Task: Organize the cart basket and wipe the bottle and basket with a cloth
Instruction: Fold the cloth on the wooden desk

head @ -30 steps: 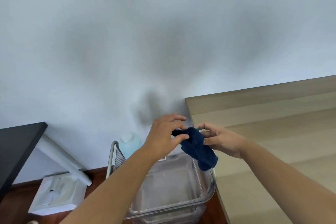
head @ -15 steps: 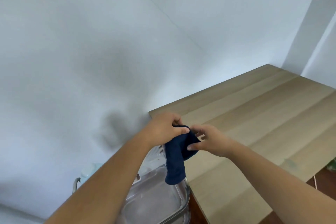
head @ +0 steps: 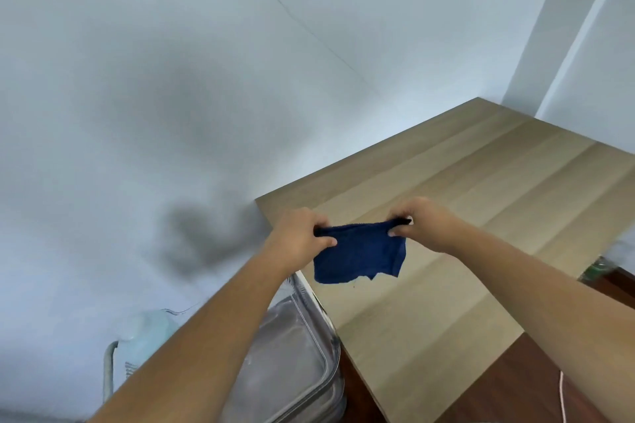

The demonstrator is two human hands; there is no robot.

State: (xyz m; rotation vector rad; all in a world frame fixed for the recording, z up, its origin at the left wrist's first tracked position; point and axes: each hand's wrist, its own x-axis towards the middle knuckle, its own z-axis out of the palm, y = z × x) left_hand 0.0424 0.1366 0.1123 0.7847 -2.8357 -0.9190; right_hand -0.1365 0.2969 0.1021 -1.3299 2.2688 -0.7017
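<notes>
- Both hands have drawn apart since half a second ago. The cloth (head: 359,252), then a bunched hanging strip, is now pulled wide between them.
- White wall (head: 171,79) fills the view behind everything.
- Pale wood desk (head: 481,216) runs from its far left corner at the wall out to the right.
- Clear tub (head: 292,354) sits below the desk's left edge, partly under the left forearm.
- Pale blue bottle (head: 147,330) stands just beyond the tub, by the grey rail of the basket (head: 109,367); it is blurred.
- Dark blue cloth hangs in the air over the desk's left edge, near the far left corner, with a ragged lower hem.
- Left hand (head: 299,233) pinches the cloth's top left corner between thumb and curled fingers.
- Right hand (head: 422,220) pinches the top right corner the same way.
</notes>
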